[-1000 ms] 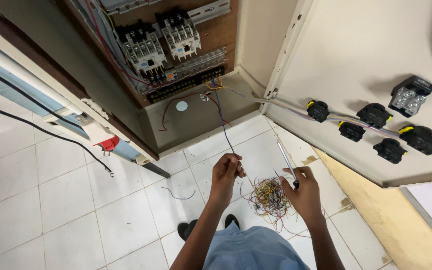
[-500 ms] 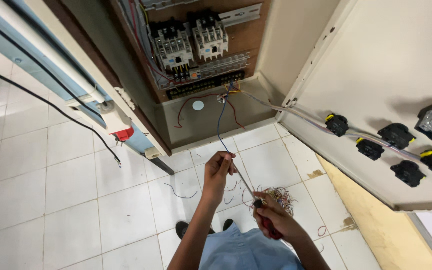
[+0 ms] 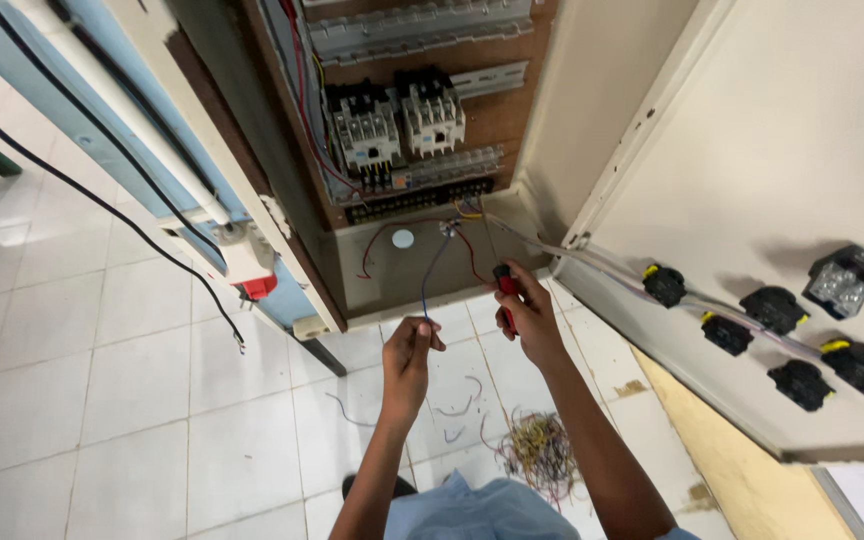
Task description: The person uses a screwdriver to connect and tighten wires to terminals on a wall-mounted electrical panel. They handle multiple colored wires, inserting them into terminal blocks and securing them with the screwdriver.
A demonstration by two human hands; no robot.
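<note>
Head view: nearest, a tangled bundle of thin multicoloured wire offcuts (image 3: pixel 540 448) lies on the white tiled floor (image 3: pixel 102 400), between the person's forearms. Above it, the left hand (image 3: pixel 409 355) pinches the lower end of a thin blue wire (image 3: pixel 432 275) that runs up into the open electrical cabinet (image 3: pixel 422 150). Just right, the right hand (image 3: pixel 527 315) grips a red-and-black-handled screwdriver (image 3: pixel 505 290). Farther off, two grey contactors (image 3: pixel 397 120) sit on the brown backboard; black switch bodies (image 3: pixel 772 310) stud the open cream door.

Place: electrical workshop | open control cabinet (image 3: pixel 572 130), contactors (image 3: pixel 397 120), wire scraps (image 3: pixel 542 450) on white tiled floor (image 3: pixel 82 400)
</note>
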